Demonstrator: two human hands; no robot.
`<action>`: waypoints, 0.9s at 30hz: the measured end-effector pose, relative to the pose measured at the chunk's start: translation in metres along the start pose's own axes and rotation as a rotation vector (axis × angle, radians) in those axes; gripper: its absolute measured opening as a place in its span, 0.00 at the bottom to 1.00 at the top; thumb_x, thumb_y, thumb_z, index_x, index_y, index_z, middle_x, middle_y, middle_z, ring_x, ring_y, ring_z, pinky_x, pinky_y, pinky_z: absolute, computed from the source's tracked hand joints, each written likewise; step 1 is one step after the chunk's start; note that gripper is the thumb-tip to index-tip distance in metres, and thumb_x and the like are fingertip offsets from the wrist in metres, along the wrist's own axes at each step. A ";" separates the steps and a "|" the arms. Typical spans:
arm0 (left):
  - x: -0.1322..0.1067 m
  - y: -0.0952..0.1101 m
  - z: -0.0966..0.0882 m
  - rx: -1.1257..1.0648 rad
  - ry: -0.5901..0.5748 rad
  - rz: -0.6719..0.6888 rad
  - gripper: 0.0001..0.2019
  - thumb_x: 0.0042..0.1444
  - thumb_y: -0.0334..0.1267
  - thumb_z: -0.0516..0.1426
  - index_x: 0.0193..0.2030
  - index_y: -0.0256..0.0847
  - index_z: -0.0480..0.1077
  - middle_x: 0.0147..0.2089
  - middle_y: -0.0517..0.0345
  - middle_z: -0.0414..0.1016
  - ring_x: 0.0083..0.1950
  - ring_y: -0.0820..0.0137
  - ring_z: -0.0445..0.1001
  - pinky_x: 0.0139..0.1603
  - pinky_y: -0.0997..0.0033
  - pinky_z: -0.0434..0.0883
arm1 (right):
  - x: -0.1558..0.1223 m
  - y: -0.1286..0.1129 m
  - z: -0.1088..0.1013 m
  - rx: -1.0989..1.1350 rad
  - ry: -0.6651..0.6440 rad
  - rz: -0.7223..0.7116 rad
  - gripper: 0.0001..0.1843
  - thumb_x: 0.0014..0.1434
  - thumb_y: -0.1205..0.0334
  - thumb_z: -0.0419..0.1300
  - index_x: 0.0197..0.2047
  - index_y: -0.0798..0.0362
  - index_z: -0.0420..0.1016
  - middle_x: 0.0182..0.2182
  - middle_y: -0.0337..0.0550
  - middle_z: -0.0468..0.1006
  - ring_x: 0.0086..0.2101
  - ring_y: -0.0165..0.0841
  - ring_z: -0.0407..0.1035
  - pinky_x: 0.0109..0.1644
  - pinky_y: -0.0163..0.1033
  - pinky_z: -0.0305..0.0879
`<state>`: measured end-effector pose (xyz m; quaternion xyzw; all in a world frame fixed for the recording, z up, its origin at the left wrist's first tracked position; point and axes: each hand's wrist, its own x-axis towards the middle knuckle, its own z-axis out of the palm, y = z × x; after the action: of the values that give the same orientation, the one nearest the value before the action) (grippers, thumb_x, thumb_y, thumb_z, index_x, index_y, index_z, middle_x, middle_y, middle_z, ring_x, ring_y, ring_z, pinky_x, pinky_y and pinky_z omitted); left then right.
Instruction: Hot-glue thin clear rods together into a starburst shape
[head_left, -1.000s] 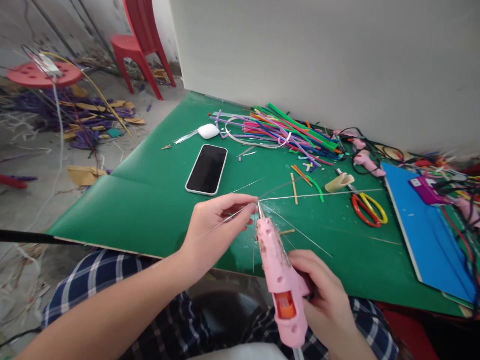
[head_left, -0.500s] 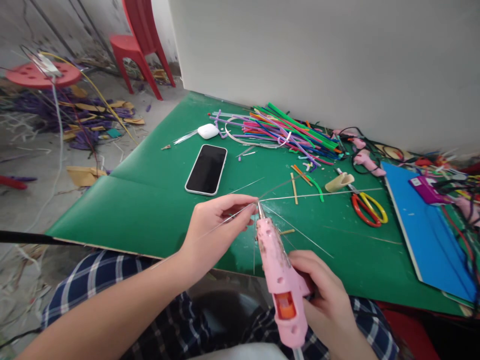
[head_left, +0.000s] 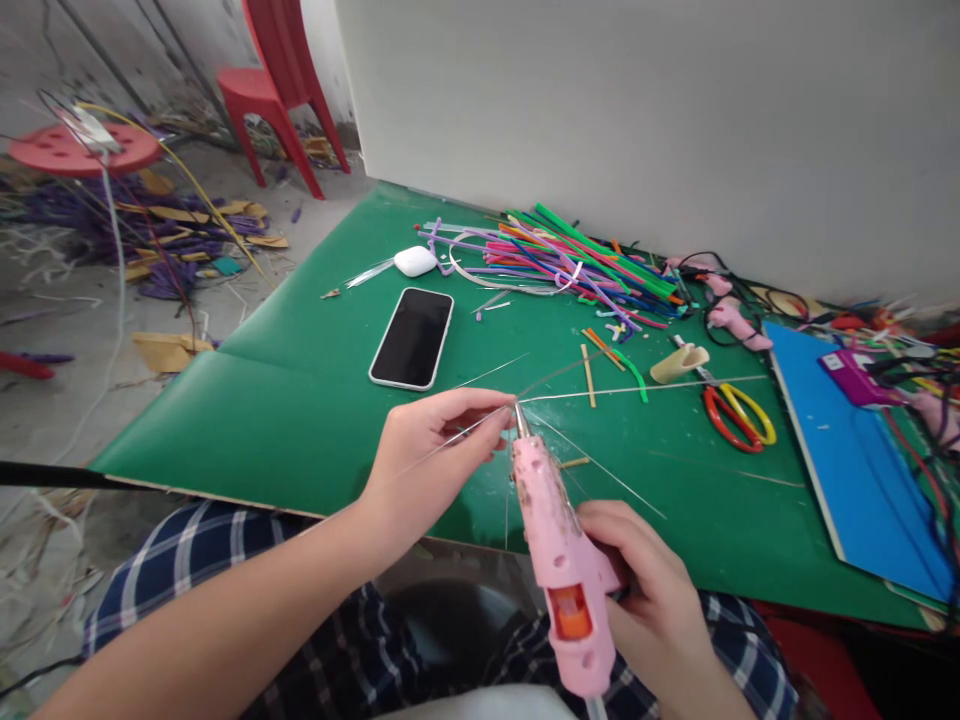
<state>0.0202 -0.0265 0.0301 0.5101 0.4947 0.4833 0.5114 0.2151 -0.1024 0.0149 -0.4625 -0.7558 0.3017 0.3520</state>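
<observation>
Unchanged from a second ago, my left hand (head_left: 427, 450) pinches thin wires (head_left: 600, 394) above the green table (head_left: 300, 400), my right hand (head_left: 652, 600) gripping the pink glue gun (head_left: 559, 560), nozzle at their junction; no legible writing.

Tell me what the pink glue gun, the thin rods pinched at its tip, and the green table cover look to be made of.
Glue gun: matte pink moulded plastic, speckled with brownish residue, with what looks like a metal nozzle. Thin rods: likely stiff wire, being hair-thin, straight and silvery with a slight glint, though clear plastic strands are possible. Green table cover: probably smooth sheet paper or thin plastic, showing a fold crease.
</observation>
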 end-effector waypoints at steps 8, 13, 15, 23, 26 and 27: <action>0.000 -0.002 0.000 -0.038 0.001 -0.023 0.06 0.50 0.37 0.59 0.35 0.43 0.75 0.32 0.60 0.78 0.29 0.73 0.75 0.29 0.78 0.74 | 0.000 -0.002 0.001 -0.025 0.026 0.004 0.18 0.50 0.70 0.59 0.45 0.48 0.65 0.36 0.43 0.72 0.35 0.33 0.68 0.37 0.35 0.67; 0.000 -0.001 0.000 -0.040 0.000 -0.029 0.06 0.50 0.37 0.59 0.35 0.43 0.75 0.31 0.61 0.78 0.28 0.74 0.75 0.28 0.79 0.74 | 0.000 -0.001 0.000 -0.042 0.024 -0.034 0.18 0.50 0.68 0.59 0.46 0.49 0.65 0.37 0.43 0.72 0.36 0.34 0.69 0.37 0.36 0.68; 0.000 0.000 0.001 -0.038 0.000 -0.031 0.06 0.50 0.37 0.59 0.35 0.43 0.75 0.31 0.61 0.78 0.28 0.74 0.75 0.28 0.80 0.74 | 0.000 0.000 0.001 -0.055 0.026 -0.042 0.18 0.50 0.68 0.59 0.46 0.50 0.66 0.36 0.44 0.73 0.36 0.35 0.69 0.37 0.36 0.68; -0.001 0.001 0.001 -0.022 0.004 -0.035 0.06 0.49 0.38 0.59 0.35 0.43 0.75 0.31 0.59 0.78 0.28 0.73 0.75 0.28 0.77 0.75 | -0.001 0.000 0.001 -0.060 0.014 -0.024 0.18 0.51 0.66 0.60 0.46 0.49 0.65 0.37 0.45 0.72 0.36 0.35 0.69 0.37 0.36 0.68; -0.001 0.001 0.001 -0.041 0.001 -0.037 0.06 0.49 0.37 0.59 0.34 0.43 0.75 0.31 0.60 0.78 0.28 0.73 0.75 0.28 0.78 0.75 | -0.002 -0.001 0.000 -0.060 0.023 -0.027 0.18 0.50 0.68 0.59 0.45 0.49 0.65 0.37 0.44 0.72 0.36 0.34 0.69 0.37 0.36 0.68; -0.001 0.001 0.001 -0.043 0.002 -0.038 0.06 0.49 0.37 0.59 0.34 0.43 0.75 0.31 0.60 0.78 0.28 0.73 0.75 0.28 0.78 0.75 | -0.001 -0.002 0.000 -0.062 0.030 -0.028 0.17 0.50 0.69 0.59 0.45 0.49 0.65 0.36 0.44 0.72 0.35 0.34 0.69 0.36 0.35 0.68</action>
<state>0.0209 -0.0273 0.0308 0.4890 0.4942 0.4845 0.5309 0.2146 -0.1044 0.0157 -0.4670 -0.7657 0.2665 0.3530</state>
